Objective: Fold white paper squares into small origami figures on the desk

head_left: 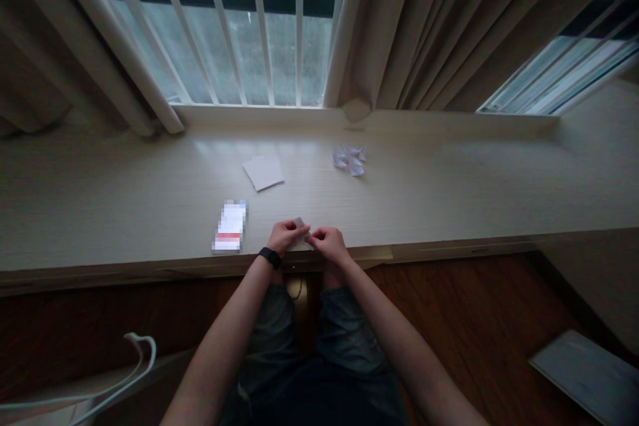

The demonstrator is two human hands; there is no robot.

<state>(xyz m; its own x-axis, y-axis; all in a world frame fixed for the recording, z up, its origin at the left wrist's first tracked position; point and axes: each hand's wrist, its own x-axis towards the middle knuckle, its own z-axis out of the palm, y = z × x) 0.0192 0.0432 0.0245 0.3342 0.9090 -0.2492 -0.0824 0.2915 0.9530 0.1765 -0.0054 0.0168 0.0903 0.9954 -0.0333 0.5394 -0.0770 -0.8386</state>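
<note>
At the front edge of the pale windowsill desk (449, 200), my left hand (285, 235) pinches a small piece of folded white paper (300, 222). My right hand (327, 241) closes on the lower right end of the same paper, its thumb and fingertips pressed together. Most of the paper is covered by my fingers, so its folds are hard to make out. Beyond my hands lies a stack of square white paper sheets (263, 172). To the right of that sit several folded white paper pieces (350, 160) in a cluster.
A phone (230, 226) with a blurred screen lies left of my hands. Curtains (429, 26) and a barred window (239, 33) stand behind the desk. On the wooden floor at right is a flat grey object (589, 373); a white cable (144, 359) loops at lower left.
</note>
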